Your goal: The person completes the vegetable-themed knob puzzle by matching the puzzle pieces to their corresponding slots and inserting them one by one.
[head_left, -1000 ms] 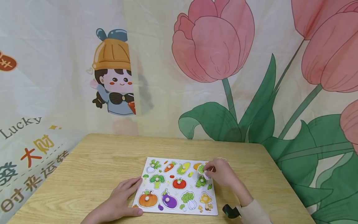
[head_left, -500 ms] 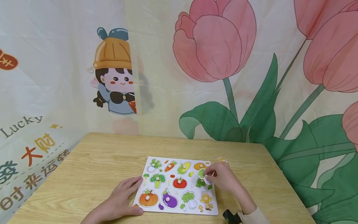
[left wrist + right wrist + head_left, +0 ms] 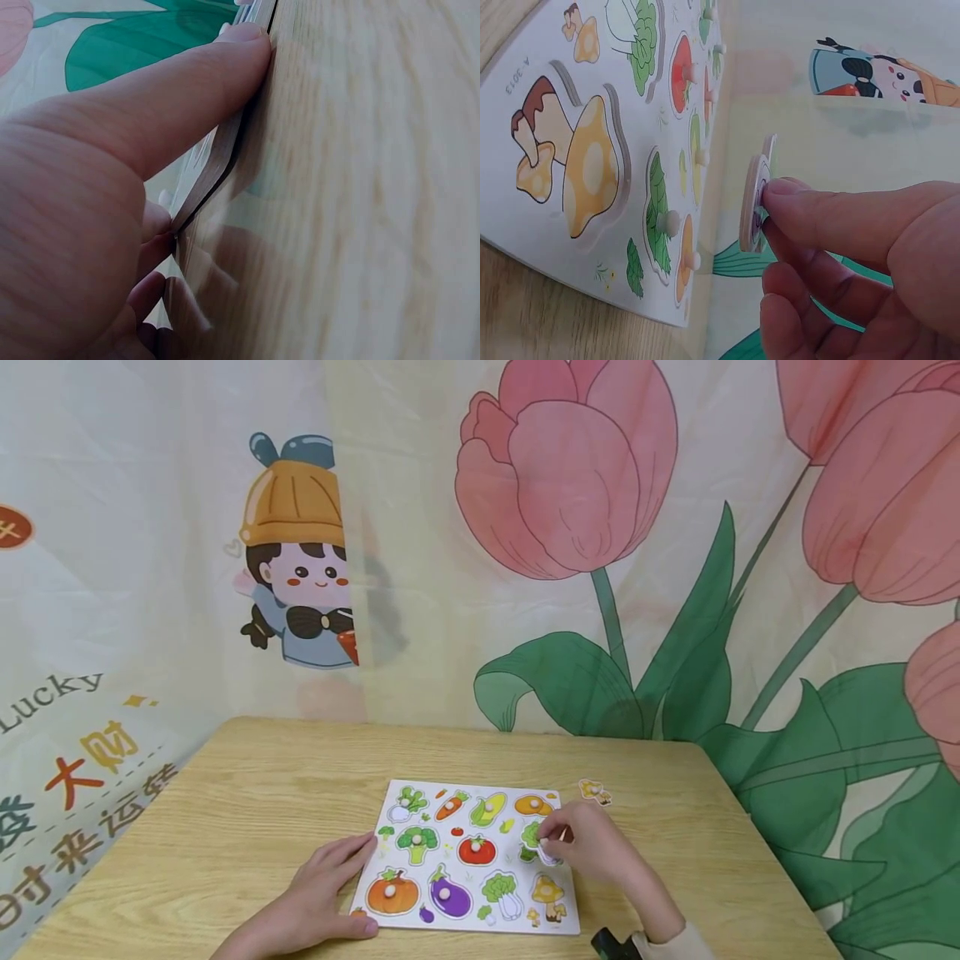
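A white vegetable peg puzzle board [image 3: 517,872] lies on the table. My left hand [image 3: 326,893] rests against its left side, thumb at the near left corner and fingers along the left edge; in the left wrist view the thumb [image 3: 202,79] presses on the board's edge. My right hand [image 3: 600,847] pinches a leafy bok choy puzzle piece [image 3: 531,835] between thumb and finger. That piece [image 3: 751,202] hangs tilted above the board's right side, apart from it in the right wrist view, partly covering the green piece below. Its knob is hidden by the fingers.
A loose mushroom piece [image 3: 595,792] lies on the wooden table [image 3: 300,777] beyond the board's far right corner. The bok choy recess [image 3: 502,893] and mushroom recess [image 3: 549,895] hold no pieces. Several knobbed pieces, including a pumpkin [image 3: 401,897], sit in their recesses.
My right hand has moved slightly nearer with the bok choy piece, uncovering the orange piece at the board's far right and the loose mushroom piece. The left hand stays on the board.
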A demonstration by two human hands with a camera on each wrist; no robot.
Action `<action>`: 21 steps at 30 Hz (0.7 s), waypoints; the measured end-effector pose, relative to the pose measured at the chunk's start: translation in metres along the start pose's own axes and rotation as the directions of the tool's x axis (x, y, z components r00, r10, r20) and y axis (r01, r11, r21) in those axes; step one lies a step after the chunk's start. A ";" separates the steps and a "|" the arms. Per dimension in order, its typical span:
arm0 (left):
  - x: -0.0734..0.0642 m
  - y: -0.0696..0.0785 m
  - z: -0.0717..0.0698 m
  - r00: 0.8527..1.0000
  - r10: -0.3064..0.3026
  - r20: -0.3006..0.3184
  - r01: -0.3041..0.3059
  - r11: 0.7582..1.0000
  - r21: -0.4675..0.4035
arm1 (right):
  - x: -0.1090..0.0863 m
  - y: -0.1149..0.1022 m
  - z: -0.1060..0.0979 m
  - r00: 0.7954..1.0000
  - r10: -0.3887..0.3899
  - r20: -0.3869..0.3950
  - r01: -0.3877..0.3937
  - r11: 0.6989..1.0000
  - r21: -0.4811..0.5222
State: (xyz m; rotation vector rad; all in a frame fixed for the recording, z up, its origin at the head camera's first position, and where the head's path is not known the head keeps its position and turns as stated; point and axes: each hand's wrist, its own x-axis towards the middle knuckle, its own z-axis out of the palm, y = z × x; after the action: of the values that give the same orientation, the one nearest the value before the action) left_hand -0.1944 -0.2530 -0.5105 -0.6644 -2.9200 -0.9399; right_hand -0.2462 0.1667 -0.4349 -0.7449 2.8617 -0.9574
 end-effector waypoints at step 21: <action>-0.002 -0.001 0.001 0.999 0.029 -0.026 -0.029 0.999 0.019 | -0.003 -0.011 0.014 0.990 -0.013 0.141 0.007 0.999 0.046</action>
State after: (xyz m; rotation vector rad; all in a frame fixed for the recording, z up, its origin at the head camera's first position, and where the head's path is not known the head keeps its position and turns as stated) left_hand -0.1928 -0.2537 -0.5120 -0.6864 -2.8847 -0.9109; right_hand -0.2364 0.1526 -0.4398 -0.7898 2.7091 -0.9271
